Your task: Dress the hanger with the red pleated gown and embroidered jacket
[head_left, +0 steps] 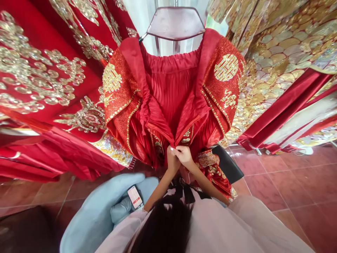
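Garment (173, 86) in red and gold hanging before us, its front opening held by our left hand (173, 160) and right hand (185, 156).
We have the fingers of both hands together, clamped on the red fabric at the bottom of the V-shaped gap. The garment hangs from a hanger (176, 23), its pleated inside facing us. Beaded red cloth (31, 66) hangs to our left, cloth patterned in gold scales (284, 52) to our right. Below left, a phone (134, 196) lies in a pale blue chair (84, 211).

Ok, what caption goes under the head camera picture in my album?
Left hand and right hand together pinch a red pleated garment with gold patterns, hung from a hanger.
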